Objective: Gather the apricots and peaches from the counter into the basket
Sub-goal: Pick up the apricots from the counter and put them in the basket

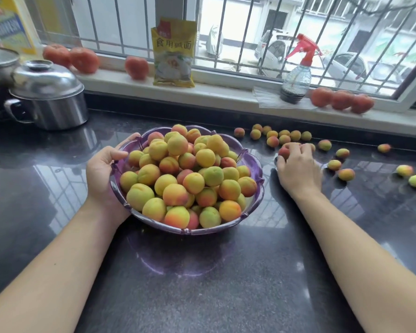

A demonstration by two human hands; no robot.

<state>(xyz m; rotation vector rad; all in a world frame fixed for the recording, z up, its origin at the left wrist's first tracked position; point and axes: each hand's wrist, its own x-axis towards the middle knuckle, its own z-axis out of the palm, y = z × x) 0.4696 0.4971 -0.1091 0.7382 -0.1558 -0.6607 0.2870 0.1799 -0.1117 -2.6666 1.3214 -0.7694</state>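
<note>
A purple plastic basket [252, 164] stands mid-counter, heaped with several yellow, orange and red apricots and peaches [190, 174]. My left hand [103, 174] grips its left rim, thumb over the edge. To the basket's right, my right hand [298, 167] lies on the counter with its fingers curled over a few fruits, a reddish one [283, 152] showing at its fingertips. Several loose fruits [283, 135] lie scattered behind the hand and more loose fruits [346, 174] lie to its right.
A steel pot with a lid [48, 97] sits at the back left. On the windowsill stand tomatoes [84, 60], a yellow packet [173, 54], a spray bottle [297, 75] and more tomatoes [341, 100]. The dark glossy counter [214, 284] spreads in front.
</note>
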